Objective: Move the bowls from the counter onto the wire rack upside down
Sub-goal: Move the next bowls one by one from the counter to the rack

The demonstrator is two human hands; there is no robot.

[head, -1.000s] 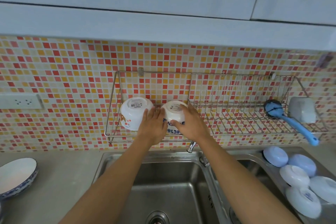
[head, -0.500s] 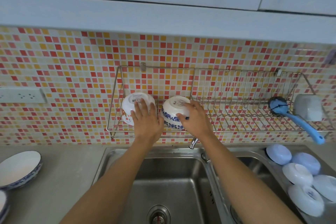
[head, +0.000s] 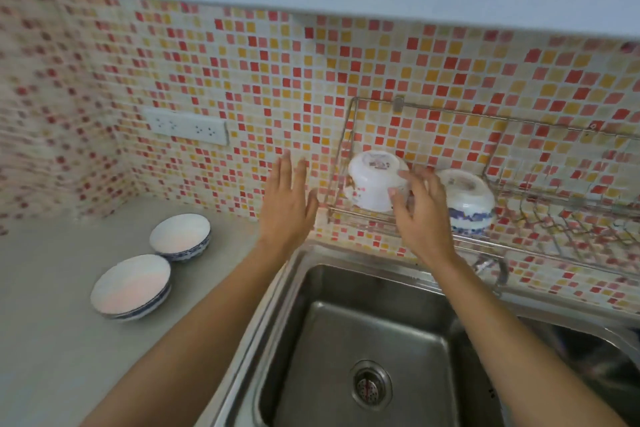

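Note:
Two bowls sit upside down at the left end of the wire rack (head: 540, 123): a white bowl with red marks (head: 372, 180) and a blue-patterned bowl (head: 467, 201) to its right. My right hand (head: 420, 215) hovers with spread fingers in front of the gap between them and holds nothing. My left hand (head: 287, 204) is open, left of the rack, fingers pointing up at the tiled wall. On the counter to the left stand two upright blue-rimmed bowls: a far bowl (head: 180, 236) and a near bowl (head: 131, 288), which seems to rest on another.
A steel sink (head: 363, 340) lies below my arms, with its drain (head: 370, 385) and a tap (head: 491, 265) under the rack. A wall socket (head: 187, 126) is on the mosaic tiles. Grey counter (head: 52, 340) stretches left to the corner.
Both hands have come off the two bowls on the rack and drawn back to the left. The view has swung left, bringing the counter bowls in.

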